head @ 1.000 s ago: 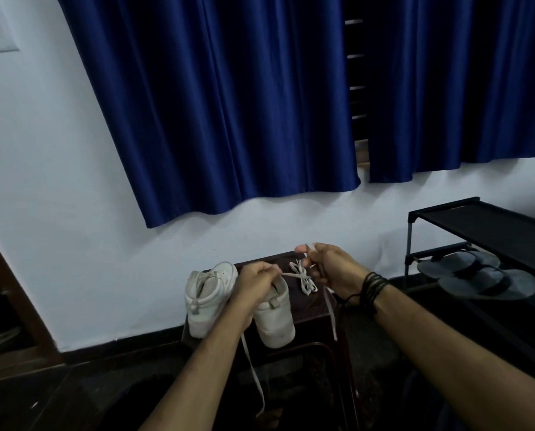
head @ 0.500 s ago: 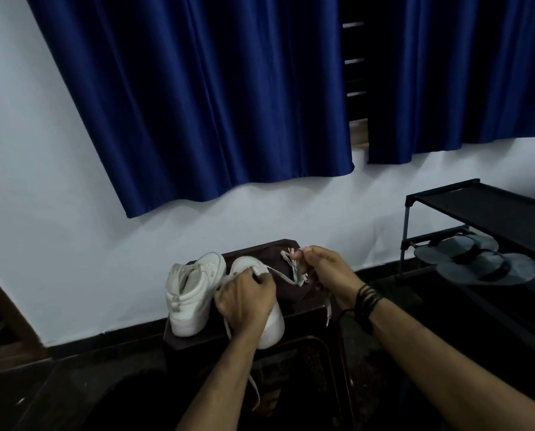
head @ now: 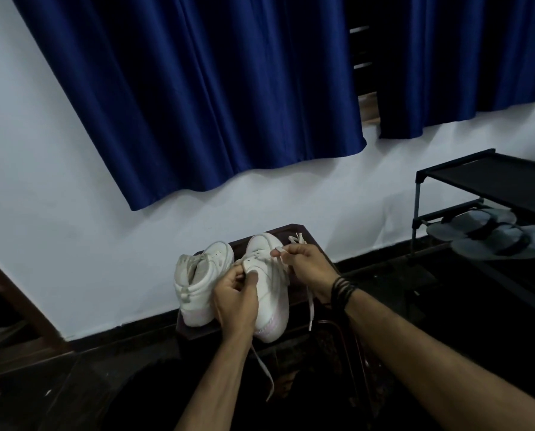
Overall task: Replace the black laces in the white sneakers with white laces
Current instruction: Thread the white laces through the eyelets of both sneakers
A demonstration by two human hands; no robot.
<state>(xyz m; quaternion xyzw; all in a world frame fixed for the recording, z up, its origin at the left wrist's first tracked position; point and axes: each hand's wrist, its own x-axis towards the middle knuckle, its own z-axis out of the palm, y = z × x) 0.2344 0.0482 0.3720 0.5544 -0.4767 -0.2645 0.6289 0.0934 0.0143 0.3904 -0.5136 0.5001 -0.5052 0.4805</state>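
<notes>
The right sneaker [head: 267,275] is stood on the dark stool [head: 309,241], the second sneaker [head: 202,281] just left of it. White lace [head: 278,259] is pinched by left hand [head: 236,298] and right hand [head: 308,265] fingertips above the sneaker. A black rack [head: 490,178] with slippers [head: 490,237] is seen well right of the stool.

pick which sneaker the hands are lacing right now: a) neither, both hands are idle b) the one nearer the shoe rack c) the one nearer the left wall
b. Both the left hand and the right hand pinch the white lace over the right-side sneaker, the one nearer the shoe rack; the other sneaker stands untouched beside it.
</notes>
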